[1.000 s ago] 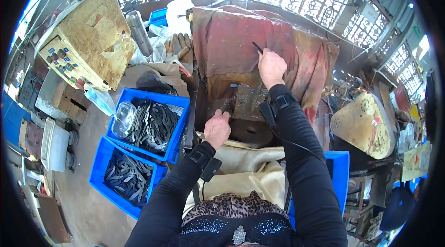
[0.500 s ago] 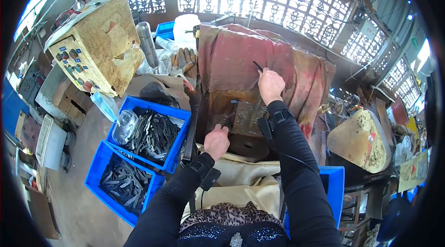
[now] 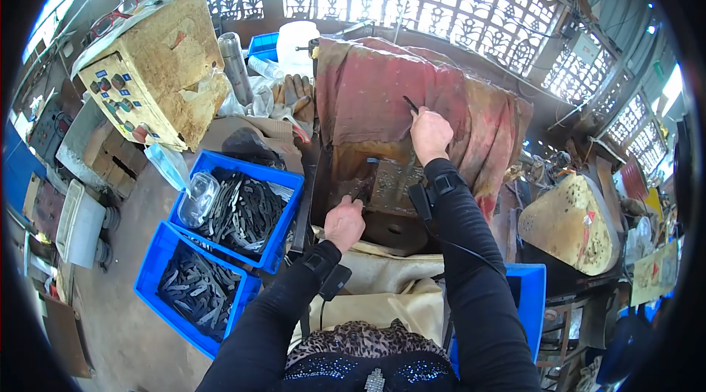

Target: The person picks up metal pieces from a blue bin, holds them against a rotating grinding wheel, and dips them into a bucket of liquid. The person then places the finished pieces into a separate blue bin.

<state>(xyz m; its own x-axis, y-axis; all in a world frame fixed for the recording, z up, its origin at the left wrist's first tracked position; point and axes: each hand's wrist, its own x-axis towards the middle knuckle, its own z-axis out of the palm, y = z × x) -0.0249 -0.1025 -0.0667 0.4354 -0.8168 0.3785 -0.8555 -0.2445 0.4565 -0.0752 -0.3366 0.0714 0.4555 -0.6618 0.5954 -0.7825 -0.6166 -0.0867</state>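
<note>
The right hand (image 3: 431,134) is clamping its grip on 1 dark strip (image 3: 410,104), whose end is poking out above the fist, in front of the red cloth (image 3: 390,90). The left hand (image 3: 345,223) is resting near the wet metal block (image 3: 397,187), its fingers curling inward; I cannot tell what, if anything, its grip is pinching. More strips (image 3: 243,212) are lying in a blue bin at left. The step in hand appears to be handling a single strip; the next move is probably calling for steady, coordinated hands.
</note>
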